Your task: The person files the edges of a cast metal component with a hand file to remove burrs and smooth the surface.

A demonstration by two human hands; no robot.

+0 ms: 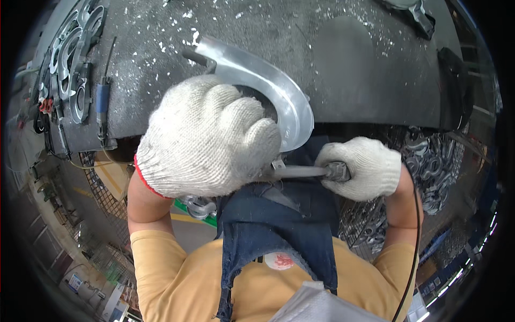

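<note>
My left hand [212, 137], in a white knit glove with a red cuff, is closed on a silvery curved metal casting [284, 94]. The casting bows out past my fingers on the right, and its upper end reaches over the bench. My right hand [370, 167], also gloved, grips the dark end of a flat grey file-like tool [303, 171]. Its bar points left to the casting's lower end, just under my left hand. Whether the tool's tip touches the casting is hidden by the left glove.
Metal shavings are scattered over the dark bench [343, 70]. Several castings [70, 51] lie at its left, beside a blue-handled tool [102, 102]. Another metal part [410, 8] sits far right. A wire basket of castings [429, 166] stands below on the right. A black cable [417, 231] hangs by my right arm.
</note>
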